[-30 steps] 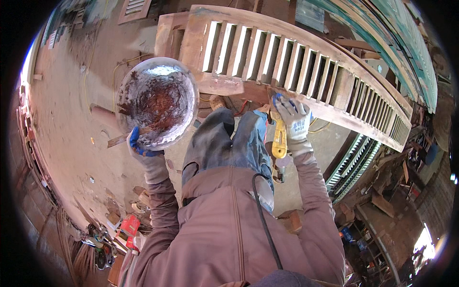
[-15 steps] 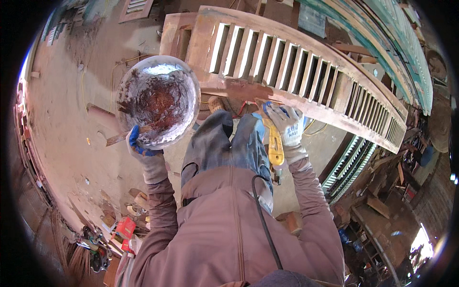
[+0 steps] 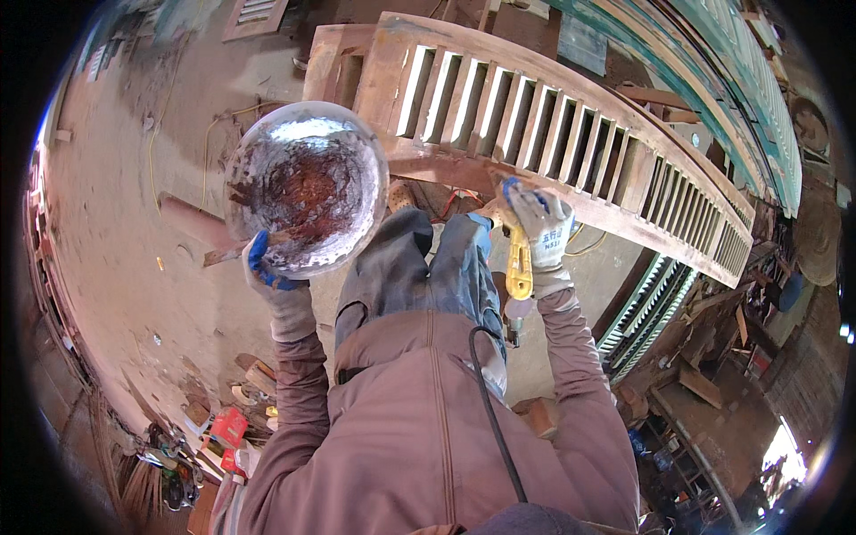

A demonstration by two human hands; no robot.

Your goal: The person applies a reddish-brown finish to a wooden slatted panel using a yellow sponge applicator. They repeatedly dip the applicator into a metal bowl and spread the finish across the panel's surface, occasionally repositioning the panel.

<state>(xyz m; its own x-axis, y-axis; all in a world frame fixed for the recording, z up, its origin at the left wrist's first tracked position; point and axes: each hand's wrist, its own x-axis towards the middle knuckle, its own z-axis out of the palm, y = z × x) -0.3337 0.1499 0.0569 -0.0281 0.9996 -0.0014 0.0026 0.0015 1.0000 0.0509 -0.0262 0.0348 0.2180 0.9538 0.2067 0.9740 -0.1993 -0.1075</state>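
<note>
Head-worn, the single fisheye looks steeply down from close above the jacket (image 3: 437, 392) at six o'clock, facing bowl (image 3: 361, 196) at ten, shutter (image 3: 540, 134) at one.

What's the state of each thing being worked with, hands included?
Bowl: holding reddish-brown material
Shutter: slatted, gaps between slats
Scraper: handle toward wearer, working end at shutter edge
Left hand: gloved, gripping bowl rim
Right hand: gloved, gripping scraper
Stick: at bowl rim, beside left hand

Holding paste-smeared basin (image 3: 358, 214) in gloved left grip (image 3: 273, 278), clasping yellow-handled scraper (image 3: 519, 266) in gloved right grip (image 3: 547, 225), just beside louvered wooden shutter (image 3: 635, 174)
</note>
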